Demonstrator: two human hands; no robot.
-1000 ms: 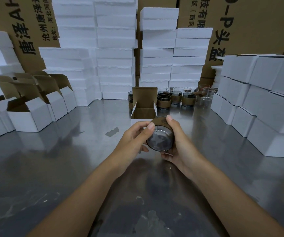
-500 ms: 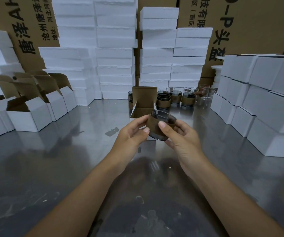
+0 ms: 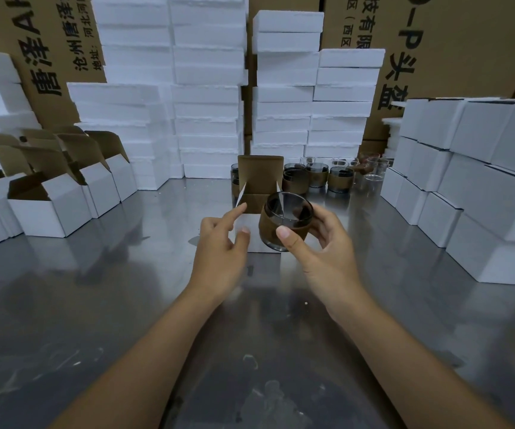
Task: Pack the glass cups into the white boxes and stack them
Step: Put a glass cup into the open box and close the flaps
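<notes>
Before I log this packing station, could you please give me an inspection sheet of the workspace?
Surface: metal table, shiny, smudged.
Job's things: glass cup held at the open white box; more cups behind; open boxes left; closed boxes stacked right.
Clutter: white smears on the near table.
Hands: right hand grips the glass cup; left hand open, beside the box.
Cables: nothing seen.
Surroundings: foam blocks, cardboard cartons.

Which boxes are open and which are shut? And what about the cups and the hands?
glass cup: upright, held, not boxed yet.
right hand: grips the glass cup.
left hand: open, at the middle box's side.
middle box: open, lid up.
left boxes: open, lids up.
right boxes: closed, stacked.
back cups: upright on the table.
</notes>
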